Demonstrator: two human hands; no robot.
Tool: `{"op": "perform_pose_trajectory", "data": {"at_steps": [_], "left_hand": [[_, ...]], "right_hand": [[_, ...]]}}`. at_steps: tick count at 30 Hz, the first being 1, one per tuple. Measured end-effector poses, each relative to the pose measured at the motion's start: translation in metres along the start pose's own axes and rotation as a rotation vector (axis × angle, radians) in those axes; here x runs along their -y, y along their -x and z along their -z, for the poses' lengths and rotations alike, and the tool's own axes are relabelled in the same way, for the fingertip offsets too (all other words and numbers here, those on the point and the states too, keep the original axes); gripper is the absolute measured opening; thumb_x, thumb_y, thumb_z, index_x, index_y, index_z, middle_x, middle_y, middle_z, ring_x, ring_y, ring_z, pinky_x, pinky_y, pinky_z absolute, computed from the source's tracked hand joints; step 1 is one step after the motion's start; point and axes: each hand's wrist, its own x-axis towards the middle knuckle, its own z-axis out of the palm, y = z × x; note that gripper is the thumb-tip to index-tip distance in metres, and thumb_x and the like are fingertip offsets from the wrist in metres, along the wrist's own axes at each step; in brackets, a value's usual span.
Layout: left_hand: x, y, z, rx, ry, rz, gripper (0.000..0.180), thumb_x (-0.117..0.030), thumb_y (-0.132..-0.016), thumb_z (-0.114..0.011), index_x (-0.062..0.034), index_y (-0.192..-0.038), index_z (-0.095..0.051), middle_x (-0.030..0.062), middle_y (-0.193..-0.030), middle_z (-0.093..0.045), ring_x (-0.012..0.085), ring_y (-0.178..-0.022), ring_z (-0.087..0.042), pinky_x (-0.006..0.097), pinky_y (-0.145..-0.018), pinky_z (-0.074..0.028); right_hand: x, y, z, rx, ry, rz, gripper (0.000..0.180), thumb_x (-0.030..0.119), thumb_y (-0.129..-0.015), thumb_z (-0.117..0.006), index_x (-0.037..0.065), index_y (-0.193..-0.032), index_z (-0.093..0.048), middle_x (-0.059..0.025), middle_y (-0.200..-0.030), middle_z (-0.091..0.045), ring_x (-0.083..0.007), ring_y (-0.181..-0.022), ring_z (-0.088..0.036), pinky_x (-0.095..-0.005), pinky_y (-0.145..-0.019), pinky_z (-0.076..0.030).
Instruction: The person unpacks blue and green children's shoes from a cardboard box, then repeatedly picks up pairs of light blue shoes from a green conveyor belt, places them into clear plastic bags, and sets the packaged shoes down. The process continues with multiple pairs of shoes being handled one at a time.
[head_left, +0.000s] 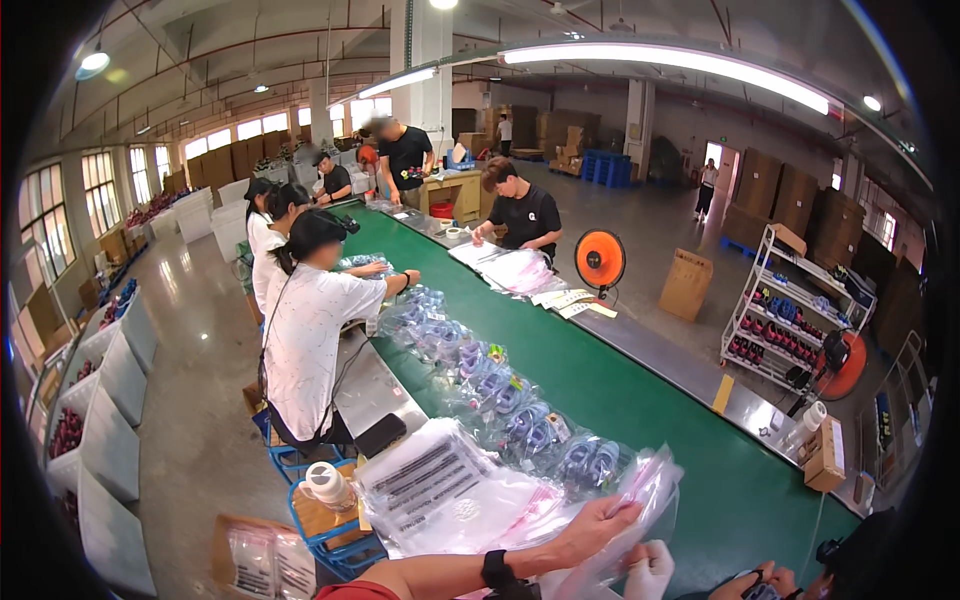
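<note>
Left hand (600,522), wristband on the forearm, fingers (625,508) pinched on the edge of a clear plastic bag (645,490) lifted above the near end of the green surface (640,400). Right hand (652,570), pale and low at the bottom edge, touching the same bag from beneath; whether its fingers are closed cannot be told. Just left of the hands, a stack of flat clear bags with printed panels (440,490), spread over the surface edge. Beside that, a blue crate (330,520) with a roll of tape (325,483) on top, and a cardboard box of small packets (262,562) on the floor. Bottom right, another person's hand (760,580), barely in view. Farther along the green surface, a row of bagged blue sandals (510,400) trailing away. Beyond, a seated person in a white shirt (310,335) reaching onto the surface, more workers behind. Opposite side, an orange fan (600,258), a person in black (525,215) over pink-edged bags, a wire rack of shoes (785,320) at right.
</note>
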Motion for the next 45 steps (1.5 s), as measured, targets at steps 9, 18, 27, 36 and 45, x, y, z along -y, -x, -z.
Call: {"op": "perform_pose_trajectory", "data": {"at_steps": [9,18,27,36,45], "left_hand": [[0.045,-0.027,-0.035,-0.053,-0.340,-0.172,0.024,-0.024,-0.091,-0.056,-0.0007,-0.097,-0.059,0.0132,-0.066,-0.054,0.0152,-0.060,-0.046,0.031,-0.057,-0.041],[0.110,0.032,-0.129,0.661,-0.206,-0.194,0.018,-0.024,-0.087,-0.053,-0.0060,-0.084,-0.058,0.0183,-0.071,-0.058,0.0367,-0.066,-0.056,0.043,-0.061,-0.044],[0.082,0.039,-0.092,0.665,-0.568,-0.281,0.013,-0.016,-0.078,-0.057,-0.0066,-0.087,-0.058,0.0166,-0.065,-0.056,0.0348,-0.060,-0.056,0.041,-0.054,-0.043],[0.073,0.006,-0.022,0.166,-0.584,-0.102,0.029,-0.029,-0.090,-0.054,-0.0107,-0.113,-0.058,0.0199,-0.076,-0.062,0.0319,-0.068,-0.063,0.037,-0.063,-0.048],[0.070,0.012,0.006,0.011,-0.290,-0.005,0.021,-0.022,-0.089,-0.059,-0.0017,-0.097,-0.061,0.0075,-0.080,-0.065,0.0085,-0.078,-0.057,0.028,-0.067,-0.047]], "right_hand": [[-0.025,0.026,0.088,-0.387,1.043,0.029,0.019,0.014,-0.083,-0.058,0.003,-0.098,-0.057,-0.0146,-0.089,-0.059,-0.0299,-0.082,-0.058,-0.0380,-0.074,-0.046],[-0.026,0.010,0.056,0.080,0.979,0.343,0.021,0.016,-0.081,-0.059,0.004,-0.098,-0.061,-0.0163,-0.088,-0.061,-0.0340,-0.080,-0.058,-0.0396,-0.076,-0.047],[-0.081,-0.007,0.054,0.177,1.072,0.078,0.019,0.018,-0.080,-0.059,0.005,-0.094,-0.063,-0.0161,-0.085,-0.062,-0.0343,-0.079,-0.059,-0.0401,-0.076,-0.047],[-0.086,-0.010,0.037,0.222,1.239,-0.011,0.017,0.020,-0.079,-0.058,0.007,-0.086,-0.066,-0.0158,-0.080,-0.064,-0.0344,-0.077,-0.060,-0.0412,-0.076,-0.048],[-0.075,-0.006,0.014,0.395,1.117,0.029,0.031,0.034,-0.082,-0.051,0.008,-0.088,-0.066,-0.0174,-0.085,-0.065,-0.0361,-0.078,-0.063,-0.0463,-0.070,-0.049]]}}
